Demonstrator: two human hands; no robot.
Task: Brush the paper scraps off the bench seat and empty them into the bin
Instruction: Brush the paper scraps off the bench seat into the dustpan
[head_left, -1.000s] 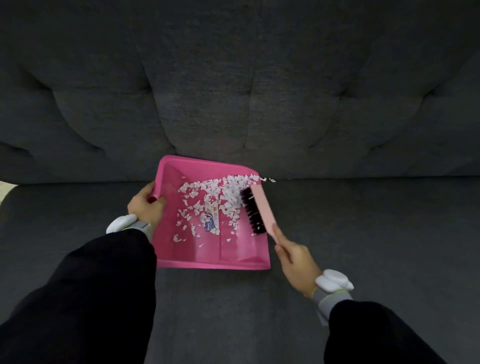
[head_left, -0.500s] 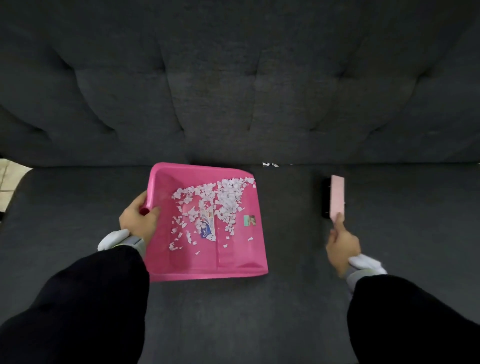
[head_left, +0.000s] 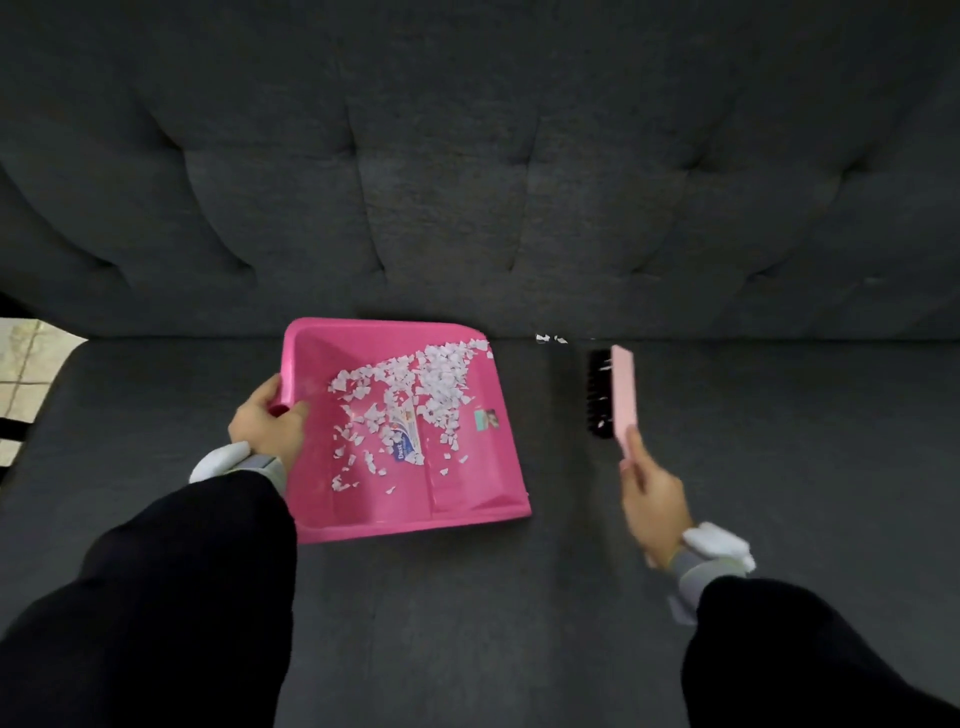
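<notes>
At the far left, a bit of pale tiled floor (head_left: 31, 364) is seen past the edge of the dark grey bench seat (head_left: 519, 623). One pink dustpan (head_left: 415, 509) is held on the seat by the left hand (head_left: 270, 426), which is closed around its handle at the left side. Many small white paper scraps (head_left: 431, 379), too many to count, are piled inside the pan, along with two stickers. A few loose scraps (head_left: 550, 339) are left on the seat by the backrest (head_left: 467, 182), between pan and brush. One pink brush (head_left: 623, 395) with black bristles is gripped at its handle by the closed right hand (head_left: 654, 504). Nothing is in the way.
</notes>
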